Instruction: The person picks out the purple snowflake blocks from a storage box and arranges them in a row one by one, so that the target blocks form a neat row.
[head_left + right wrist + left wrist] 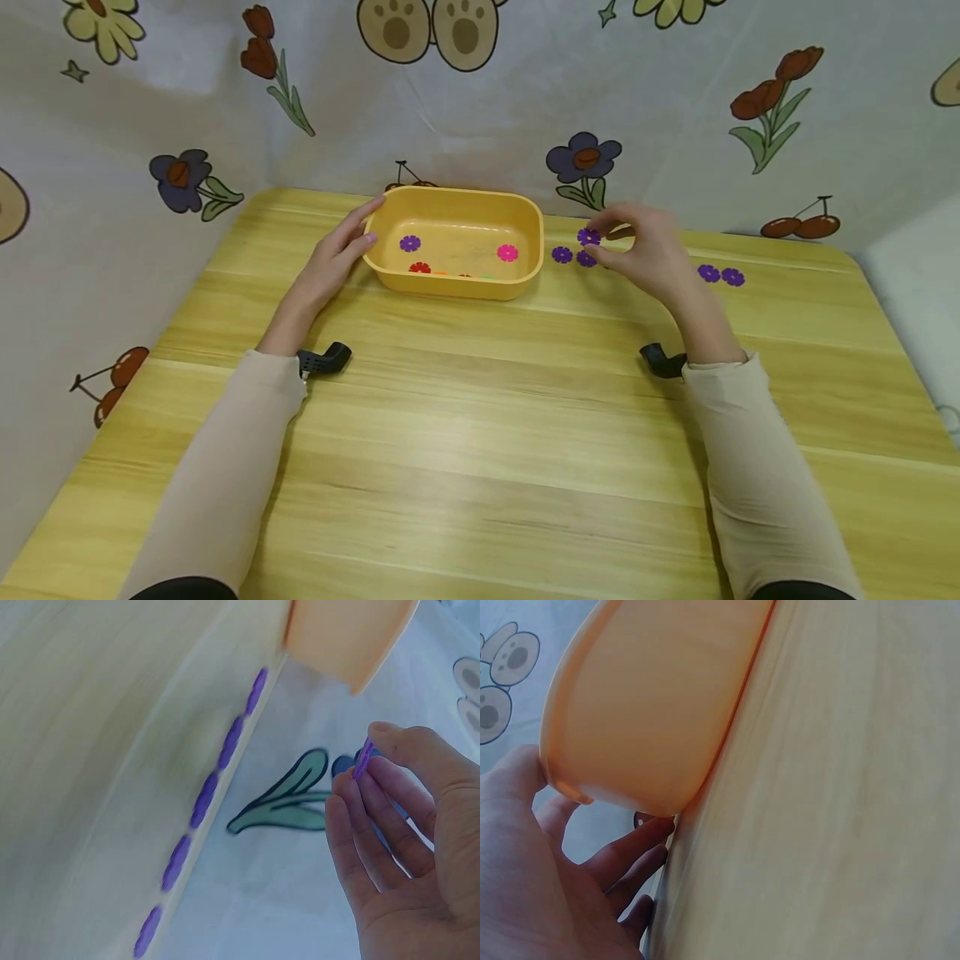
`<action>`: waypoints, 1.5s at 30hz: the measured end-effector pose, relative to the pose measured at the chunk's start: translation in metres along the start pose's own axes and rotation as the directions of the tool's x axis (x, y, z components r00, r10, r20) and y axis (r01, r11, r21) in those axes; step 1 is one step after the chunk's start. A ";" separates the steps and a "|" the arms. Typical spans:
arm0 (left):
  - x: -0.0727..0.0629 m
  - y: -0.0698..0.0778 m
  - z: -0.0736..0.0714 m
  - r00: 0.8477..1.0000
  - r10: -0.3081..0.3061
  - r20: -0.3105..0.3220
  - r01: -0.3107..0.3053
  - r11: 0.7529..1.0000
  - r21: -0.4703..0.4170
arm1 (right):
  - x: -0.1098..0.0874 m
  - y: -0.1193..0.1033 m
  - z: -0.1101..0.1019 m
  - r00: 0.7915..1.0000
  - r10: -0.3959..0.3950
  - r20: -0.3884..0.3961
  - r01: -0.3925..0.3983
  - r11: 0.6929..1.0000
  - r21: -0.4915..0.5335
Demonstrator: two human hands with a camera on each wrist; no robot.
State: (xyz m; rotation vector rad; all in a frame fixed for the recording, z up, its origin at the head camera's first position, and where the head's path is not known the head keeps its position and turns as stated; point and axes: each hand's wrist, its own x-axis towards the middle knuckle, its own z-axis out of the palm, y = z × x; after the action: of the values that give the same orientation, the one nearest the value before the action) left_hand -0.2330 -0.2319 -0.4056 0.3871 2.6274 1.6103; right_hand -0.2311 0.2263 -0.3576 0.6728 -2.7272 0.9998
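Note:
My left hand (330,258) holds the left end of a yellow plastic basin (453,287), with the thumb over its rim and fingers against the outer wall. Between thumb and fingertips, my right hand (648,246) pinches a purple flower-shaped disc (363,757), raised beside the basin's right end. Several similar purple discs (176,862) lie in a row on the table; part of that row is hidden behind the right hand in the head view. Inside the basin are a purple disc (410,243), a pink disc (507,252) and a red disc (420,267); the front wall partly hides others.
The wooden table (480,433) runs up to a patterned cloth (465,125) hanging behind it. Basin and discs are near the table's far edge. A black wrist camera (326,358) sits at the left wrist, and another black camera (663,362) at the right.

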 end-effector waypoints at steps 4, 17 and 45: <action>-0.008 0.016 0.000 1.000 0.001 0.006 0.000 1.000 -0.019 | -0.003 0.007 -0.007 0.999 0.034 -0.003 -0.034 0.999 -0.022; -0.010 0.023 0.001 1.000 -0.001 0.020 0.002 0.999 -0.033 | -0.034 0.043 -0.042 0.993 0.093 -0.070 -0.098 0.992 -0.074; 0.006 -0.016 -0.001 1.000 -0.008 0.004 0.008 1.000 -0.002 | -0.113 0.143 -0.122 0.915 0.398 -0.067 -0.403 0.901 -0.161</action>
State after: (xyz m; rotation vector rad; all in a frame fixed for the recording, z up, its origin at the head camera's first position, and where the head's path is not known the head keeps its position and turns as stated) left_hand -0.2425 -0.2380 -0.4190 0.3781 2.6204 1.6086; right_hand -0.1973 0.4417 -0.3803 0.0606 -2.9430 0.8173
